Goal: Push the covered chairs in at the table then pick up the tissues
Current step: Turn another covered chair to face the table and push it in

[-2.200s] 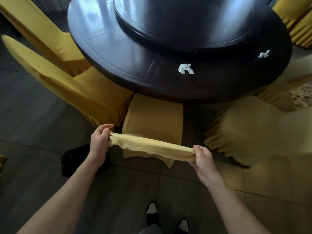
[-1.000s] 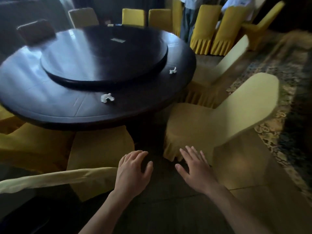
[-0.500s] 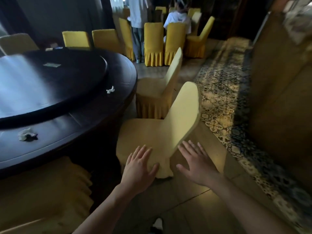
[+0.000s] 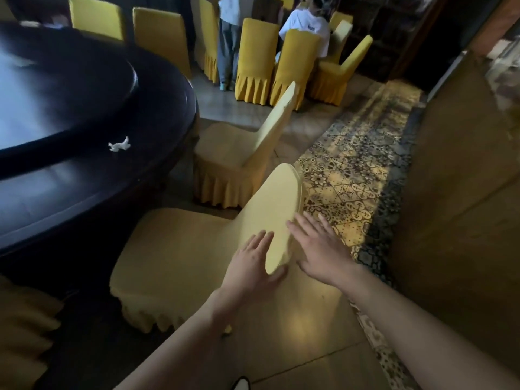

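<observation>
A yellow covered chair (image 4: 180,249) stands pulled out from the dark round table (image 4: 70,175), its back nearest me. My left hand (image 4: 251,263) lies open against the inner face of the chair back, thumb hooked around its near edge. My right hand (image 4: 318,246) hovers open on the outer side of the back, fingers spread. A second yellow covered chair (image 4: 242,153) stands farther along, also out from the table. One crumpled white tissue (image 4: 119,144) lies on the table's outer ring.
A raised turntable (image 4: 56,88) fills the table's middle. More yellow chairs (image 4: 259,60) and two people (image 4: 309,26) are at the back. A patterned carpet (image 4: 357,170) runs on the right beside a tall brown panel (image 4: 455,192). Another covered chair (image 4: 22,333) is at lower left.
I let go of the first chair's back, turned right, and both open hands came forward to the back of the neighbouring chair. The nearer tissue has left the view.
</observation>
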